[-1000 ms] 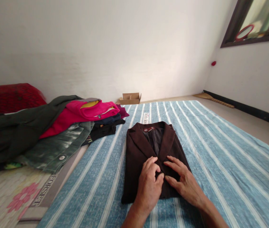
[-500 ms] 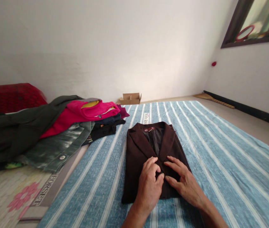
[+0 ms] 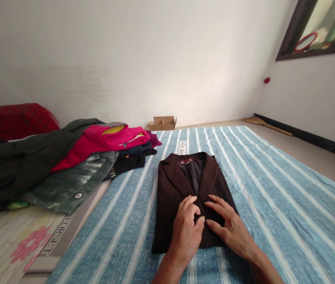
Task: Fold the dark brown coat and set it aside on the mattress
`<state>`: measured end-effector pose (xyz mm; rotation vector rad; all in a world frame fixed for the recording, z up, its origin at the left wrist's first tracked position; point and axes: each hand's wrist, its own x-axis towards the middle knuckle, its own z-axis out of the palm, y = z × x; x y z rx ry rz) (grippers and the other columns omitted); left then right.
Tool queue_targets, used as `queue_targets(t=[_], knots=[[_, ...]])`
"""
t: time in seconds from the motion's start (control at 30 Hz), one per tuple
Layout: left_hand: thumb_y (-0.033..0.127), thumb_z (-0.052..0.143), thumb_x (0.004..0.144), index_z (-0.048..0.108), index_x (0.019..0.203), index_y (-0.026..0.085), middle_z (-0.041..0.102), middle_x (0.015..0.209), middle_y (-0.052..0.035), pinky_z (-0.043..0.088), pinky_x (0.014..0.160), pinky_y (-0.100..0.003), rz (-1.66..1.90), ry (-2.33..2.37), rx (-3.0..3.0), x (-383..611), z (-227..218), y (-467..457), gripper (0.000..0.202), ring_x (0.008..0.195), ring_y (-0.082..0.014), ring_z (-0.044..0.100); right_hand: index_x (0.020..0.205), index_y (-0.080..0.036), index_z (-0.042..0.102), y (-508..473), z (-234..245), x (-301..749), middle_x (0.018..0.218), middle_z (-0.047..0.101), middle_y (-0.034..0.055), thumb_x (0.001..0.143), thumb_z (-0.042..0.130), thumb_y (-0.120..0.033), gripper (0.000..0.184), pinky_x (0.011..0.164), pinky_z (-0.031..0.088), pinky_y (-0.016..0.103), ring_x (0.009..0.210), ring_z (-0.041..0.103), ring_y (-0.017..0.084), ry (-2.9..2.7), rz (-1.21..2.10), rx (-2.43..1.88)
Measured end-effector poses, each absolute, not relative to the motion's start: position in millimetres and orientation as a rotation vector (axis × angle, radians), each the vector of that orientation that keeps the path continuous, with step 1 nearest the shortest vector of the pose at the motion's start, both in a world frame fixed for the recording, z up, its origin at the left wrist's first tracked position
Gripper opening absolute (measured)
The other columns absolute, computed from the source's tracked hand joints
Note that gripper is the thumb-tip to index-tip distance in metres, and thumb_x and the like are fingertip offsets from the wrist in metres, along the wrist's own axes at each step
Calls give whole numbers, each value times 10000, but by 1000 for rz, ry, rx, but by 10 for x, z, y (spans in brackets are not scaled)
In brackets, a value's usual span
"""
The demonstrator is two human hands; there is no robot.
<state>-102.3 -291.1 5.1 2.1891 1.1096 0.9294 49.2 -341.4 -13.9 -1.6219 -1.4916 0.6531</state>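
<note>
A dark brown jacket (image 3: 170, 189) lies folded, collar away from me, on a blue and white striped blanket (image 3: 274, 189). Both my hands rest on its lower front, close together. My left hand (image 3: 185, 232) has its fingers curled, with the thumb and fingertips pinching the fabric where the two front edges meet. My right hand (image 3: 229, 228) lies beside it with fingers stretched out flat on the cloth, its thumb pointing toward the left hand.
A pile of clothes (image 3: 67, 165), pink, dark green and denim, lies to the left of the blanket. Behind it is a red cushion (image 3: 13, 118). A floral mat (image 3: 13, 244) is at the near left. A small cardboard box (image 3: 164, 122) stands by the far wall.
</note>
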Motion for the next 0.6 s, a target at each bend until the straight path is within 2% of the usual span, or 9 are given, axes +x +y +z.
queue_targets(t=[0.6], knots=[[1, 506, 699, 468, 733, 203, 549, 1213, -70, 363, 1019, -437, 911, 1107, 2183, -1024, 34, -2894, 208, 1215, -206, 427, 1167, -266, 595, -3417, -140, 482, 1371, 426, 17, 753, 592, -313, 417, 1077, 288, 386, 1272, 367, 216, -1497, 632, -1625]])
